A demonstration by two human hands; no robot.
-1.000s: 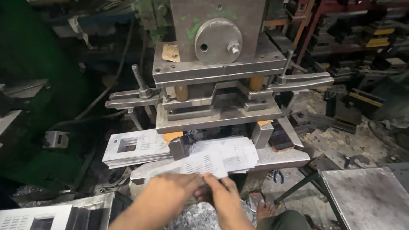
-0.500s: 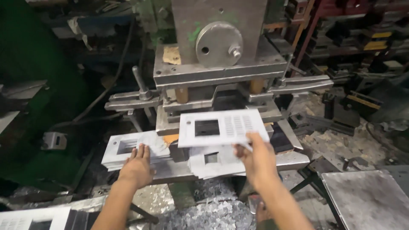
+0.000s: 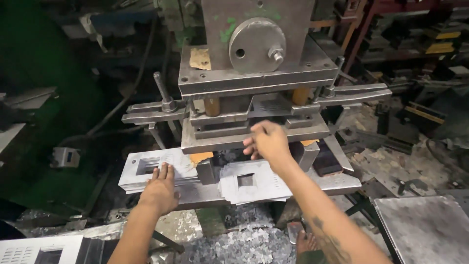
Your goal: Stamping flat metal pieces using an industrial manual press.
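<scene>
My left hand (image 3: 159,191) lies flat, fingers spread, on the top sheet of a stack of grey metal plates (image 3: 141,168) with rectangular cut-outs, left of the press. My right hand (image 3: 266,142) is raised at the front edge of the press die (image 3: 254,137), fingers loosely curled and holding nothing. A perforated plate (image 3: 271,104) sits inside the die gap just beyond those fingers. Below my right forearm lies a second pile of punched plates (image 3: 254,185) with a square hole, resting on the press bed.
The press head with its round disc (image 3: 257,45) towers above the die. A lever rod (image 3: 161,90) stands at the left. Metal scrap chips (image 3: 244,244) cover the floor, a steel table (image 3: 420,225) is at bottom right, and white punched panels (image 3: 34,250) at bottom left.
My right hand has carried the punched plate forward into the die and let go of it. My left hand stays on the left stack, shifted slightly.
</scene>
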